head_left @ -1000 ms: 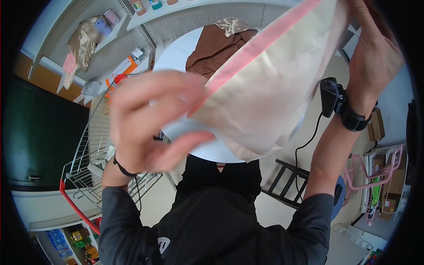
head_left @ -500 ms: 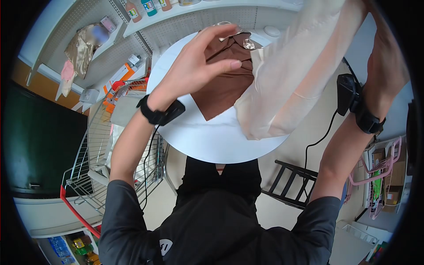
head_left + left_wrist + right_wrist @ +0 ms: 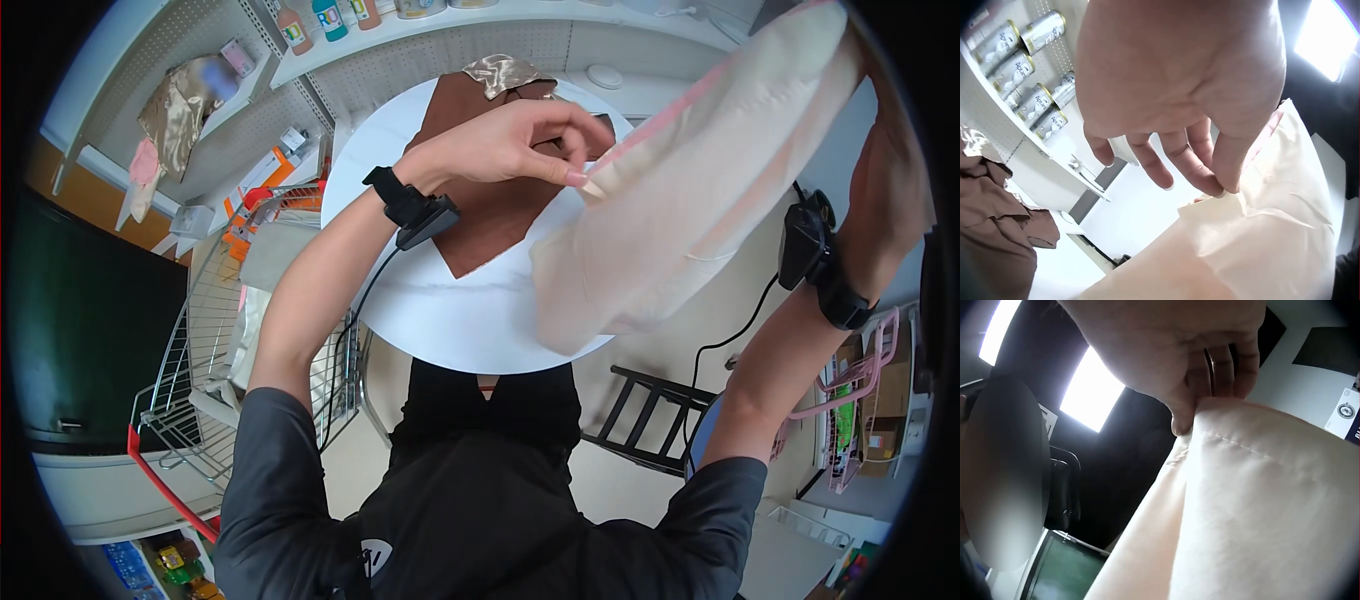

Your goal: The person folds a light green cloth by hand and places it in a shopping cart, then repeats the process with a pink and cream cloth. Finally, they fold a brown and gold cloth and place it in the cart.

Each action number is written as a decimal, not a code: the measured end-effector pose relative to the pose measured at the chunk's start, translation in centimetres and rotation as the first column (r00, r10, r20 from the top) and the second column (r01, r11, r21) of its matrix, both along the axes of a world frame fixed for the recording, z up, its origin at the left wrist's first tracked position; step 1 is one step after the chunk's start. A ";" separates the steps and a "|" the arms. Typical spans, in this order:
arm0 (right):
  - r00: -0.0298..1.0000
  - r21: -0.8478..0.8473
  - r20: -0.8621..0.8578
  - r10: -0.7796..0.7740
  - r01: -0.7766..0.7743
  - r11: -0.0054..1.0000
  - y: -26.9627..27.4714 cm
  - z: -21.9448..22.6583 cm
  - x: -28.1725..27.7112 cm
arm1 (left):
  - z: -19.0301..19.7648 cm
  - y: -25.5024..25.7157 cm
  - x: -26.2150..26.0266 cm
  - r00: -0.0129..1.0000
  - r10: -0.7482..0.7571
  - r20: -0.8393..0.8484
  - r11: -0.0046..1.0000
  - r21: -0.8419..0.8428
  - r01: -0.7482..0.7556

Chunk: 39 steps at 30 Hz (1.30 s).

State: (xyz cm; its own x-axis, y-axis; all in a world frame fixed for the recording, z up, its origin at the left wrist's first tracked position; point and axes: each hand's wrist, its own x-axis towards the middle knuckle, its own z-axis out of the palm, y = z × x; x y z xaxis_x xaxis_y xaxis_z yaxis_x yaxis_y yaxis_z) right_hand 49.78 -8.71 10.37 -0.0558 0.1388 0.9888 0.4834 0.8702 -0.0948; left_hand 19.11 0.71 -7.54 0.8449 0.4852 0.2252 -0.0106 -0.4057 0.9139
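Fingers (image 3: 1204, 178) of the left hand (image 3: 495, 145) come together with the thumb on the edge of a pale cream cloth (image 3: 680, 220), pinching it lightly; the outer ones are loosely bent and clear of the fabric. Over on the other side, the right hand (image 3: 1191, 344) holds the same cloth high, its fingers curled and clamped on a folded, stitched end. From where I stand, the cloth hangs in the air above the right part of the round white table (image 3: 430, 320), its long axis slanting from that raised grip down and leftward, with a pink strip (image 3: 655, 128) along the far-left edge. Most of it lies to the right of the left fingers, which have just the edge partway down, and the lower end dangles loose on the near side; I can't tell whether it touches the tabletop. To my mind, whatever comes next turns on that slant: the right hand governs the top end, while the left is nearer the free lower end and is better placed to guide it. A brown cloth (image 3: 490, 215) is spread on the table beneath the left hand and wrist, with a shiny beige cloth (image 3: 497, 75) at its far end.
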 end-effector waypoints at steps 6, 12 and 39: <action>1.000 -0.003 -0.001 -0.024 0.024 1.000 -0.1 0.0 0.6 | 0.1 -0.4 -2.3 0.996 0.078 0.050 0.996 0.038 -0.080; 1.000 0.004 0.008 -0.016 0.016 1.000 0.5 0.3 0.5 | 0.1 -1.4 0.4 0.983 0.063 0.170 0.998 -0.031 -0.058; 0.993 -0.049 0.007 -0.122 0.122 0.991 -1.5 1.1 3.6 | 6.6 1.2 -10.7 0.857 0.470 0.209 0.798 0.313 -0.514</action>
State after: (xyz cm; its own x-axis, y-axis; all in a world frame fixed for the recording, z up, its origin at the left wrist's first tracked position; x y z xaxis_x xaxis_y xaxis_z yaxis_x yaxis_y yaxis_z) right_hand 53.40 -10.16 11.51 -0.0392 0.1933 0.9804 0.5859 0.7992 -0.1341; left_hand 8.43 1.90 -0.90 0.4704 0.6999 0.5374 0.1814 -0.6727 0.7174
